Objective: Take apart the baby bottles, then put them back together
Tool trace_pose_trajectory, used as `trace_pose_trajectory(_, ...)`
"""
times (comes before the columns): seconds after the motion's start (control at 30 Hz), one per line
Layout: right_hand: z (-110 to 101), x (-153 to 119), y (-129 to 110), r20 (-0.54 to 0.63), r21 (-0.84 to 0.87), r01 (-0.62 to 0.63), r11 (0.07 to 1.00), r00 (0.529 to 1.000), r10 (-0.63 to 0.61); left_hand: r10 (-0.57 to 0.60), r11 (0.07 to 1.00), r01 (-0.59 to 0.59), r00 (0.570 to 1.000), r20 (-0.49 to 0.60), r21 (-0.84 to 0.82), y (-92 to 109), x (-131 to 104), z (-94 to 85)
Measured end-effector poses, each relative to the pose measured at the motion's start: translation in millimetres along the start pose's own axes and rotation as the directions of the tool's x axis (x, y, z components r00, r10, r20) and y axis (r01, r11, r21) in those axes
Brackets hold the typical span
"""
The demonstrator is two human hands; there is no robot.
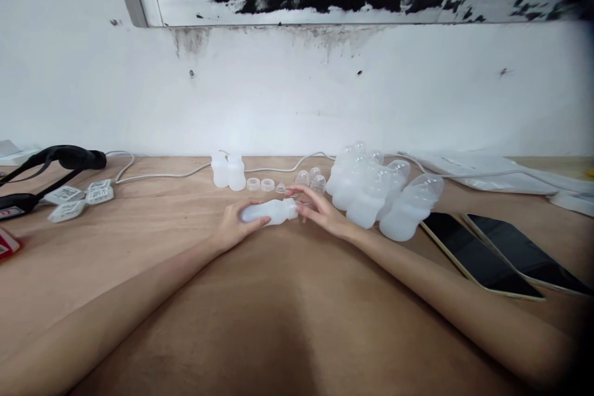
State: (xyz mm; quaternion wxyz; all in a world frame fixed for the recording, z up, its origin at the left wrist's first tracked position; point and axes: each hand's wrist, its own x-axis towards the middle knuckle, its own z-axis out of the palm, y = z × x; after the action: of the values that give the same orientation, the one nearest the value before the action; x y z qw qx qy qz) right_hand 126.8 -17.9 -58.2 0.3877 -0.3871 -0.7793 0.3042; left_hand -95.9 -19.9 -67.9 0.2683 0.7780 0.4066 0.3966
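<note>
A frosted white baby bottle (269,211) lies sideways just above the table, its neck toward the right. My left hand (236,223) is closed around its base end. At the neck end, the curled fingers of my right hand (320,211) grip the bottle's collar; a small clear part there is partly hidden by the fingers. Beyond my hands, two screw rings (260,184) and one clear teat (281,187) lie in a row. Several clear dome caps (310,180) stand right of the teat. Two uncapped bottles (228,171) stand upright at the back.
Several capped bottles (375,189) are grouped right of my right hand. Two dark phones (501,253) lie beside my right forearm. A white cable (162,176) runs along the wall. Black goggles (69,158) and white labelled blocks (77,200) lie at left; a plastic bag (487,176) rests back right.
</note>
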Motion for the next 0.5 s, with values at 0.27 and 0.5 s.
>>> trace_pose_trajectory(0.27, 4.8, -2.0, -4.7, 0.182, -0.143, -0.173, 0.974, 0.963, 0.198, 0.116, 0.99, -0.122, 0.99, 0.077, 0.076, 4.6, -6.3, 0.6)
trace_pose_trajectory(0.5, -0.3, -0.9, -7.5, 0.169, -0.21, -0.004, 0.978, 0.985, 0.041, 0.039, 0.998, -0.039, 0.999, 0.005, 0.053, 3.0, -4.1, 1.4)
